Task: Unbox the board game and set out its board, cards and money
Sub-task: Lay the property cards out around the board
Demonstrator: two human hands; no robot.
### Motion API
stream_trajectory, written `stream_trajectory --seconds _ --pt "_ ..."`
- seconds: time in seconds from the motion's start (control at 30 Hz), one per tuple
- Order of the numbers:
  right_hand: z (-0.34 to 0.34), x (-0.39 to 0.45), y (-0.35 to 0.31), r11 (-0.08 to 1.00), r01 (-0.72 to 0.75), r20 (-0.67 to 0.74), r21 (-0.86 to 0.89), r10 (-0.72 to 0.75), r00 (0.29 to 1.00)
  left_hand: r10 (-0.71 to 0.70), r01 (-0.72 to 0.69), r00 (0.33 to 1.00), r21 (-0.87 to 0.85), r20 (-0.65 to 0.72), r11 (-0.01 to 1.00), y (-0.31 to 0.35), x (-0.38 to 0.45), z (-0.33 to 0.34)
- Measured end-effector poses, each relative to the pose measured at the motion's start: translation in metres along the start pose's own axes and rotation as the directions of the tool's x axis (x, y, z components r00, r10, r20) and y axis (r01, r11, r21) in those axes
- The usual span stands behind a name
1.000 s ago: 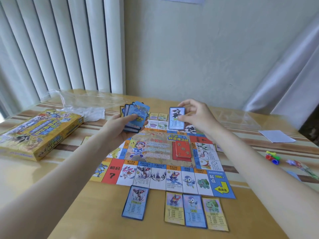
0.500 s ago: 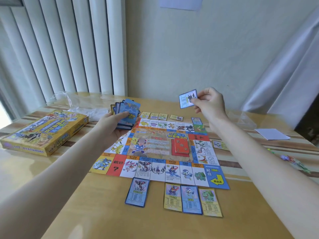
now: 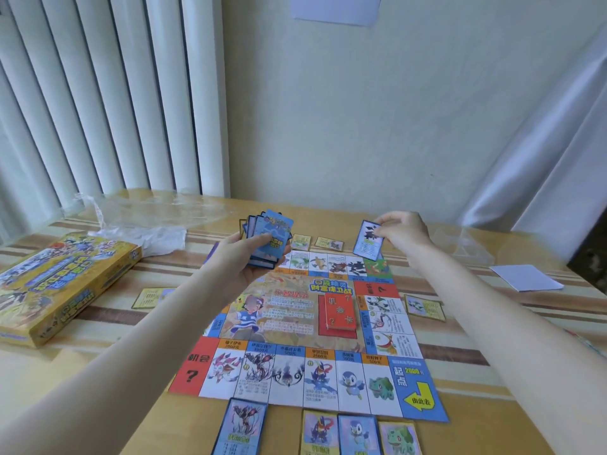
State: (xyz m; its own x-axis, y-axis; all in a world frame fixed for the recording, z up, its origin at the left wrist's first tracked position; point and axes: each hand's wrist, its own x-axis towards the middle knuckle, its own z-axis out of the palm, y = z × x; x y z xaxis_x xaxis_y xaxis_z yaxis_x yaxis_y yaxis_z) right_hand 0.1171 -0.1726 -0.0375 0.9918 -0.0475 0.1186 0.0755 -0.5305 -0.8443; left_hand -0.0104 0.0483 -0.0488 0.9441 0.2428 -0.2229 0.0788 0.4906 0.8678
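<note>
The colourful game board (image 3: 295, 326) lies open on the table, with a red card stack (image 3: 340, 311) in its middle. My left hand (image 3: 243, 254) grips a fanned stack of blue cards (image 3: 267, 239) over the board's far left corner. My right hand (image 3: 402, 233) pinches a single blue card (image 3: 369, 241) upright above the board's far right corner. Several cards (image 3: 358, 435) lie face up along the board's near edge, more cards (image 3: 328, 243) along its far edge, and one yellow card (image 3: 425, 307) beside its right edge.
The yellow game box (image 3: 62, 280) sits at the left, with a yellow card (image 3: 149, 297) beside it. Crumpled clear plastic wrap (image 3: 141, 221) lies behind the box. A white paper (image 3: 525, 277) and a clear plastic piece (image 3: 460, 238) lie at the right. Wall and blinds stand behind the table.
My right hand has lowered the single card from high over the table down to the board's far right corner. The left hand keeps the fanned stack in about the same place.
</note>
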Motion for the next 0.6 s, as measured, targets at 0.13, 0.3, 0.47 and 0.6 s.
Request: stream_trajectory --seconds 0.13,0.3,0.47,0.6 --pt "0.022 0.043 0.014 0.996 -0.048 0.075 -0.079 0.054 0.996 -0.044 0.044 0.999 0.03 0.0 0.999 -0.009 0.039 0.016" --pt "0.046 0.089 0.033 0.971 -0.022 0.137 -0.24 0.056 0.989 -0.092 0.091 0.996 0.05 0.007 0.995 -0.022 0.083 0.023" --pt "0.057 0.107 0.047 0.966 -0.018 0.164 -0.257 0.062 0.984 -0.108 0.107 0.994 0.023 0.029 0.994 -0.031 0.103 0.022" --pt "0.062 0.113 0.056 0.972 -0.025 0.168 -0.233 0.066 0.984 -0.127 0.127 0.991 0.004 0.03 0.992 -0.036 0.108 0.025"
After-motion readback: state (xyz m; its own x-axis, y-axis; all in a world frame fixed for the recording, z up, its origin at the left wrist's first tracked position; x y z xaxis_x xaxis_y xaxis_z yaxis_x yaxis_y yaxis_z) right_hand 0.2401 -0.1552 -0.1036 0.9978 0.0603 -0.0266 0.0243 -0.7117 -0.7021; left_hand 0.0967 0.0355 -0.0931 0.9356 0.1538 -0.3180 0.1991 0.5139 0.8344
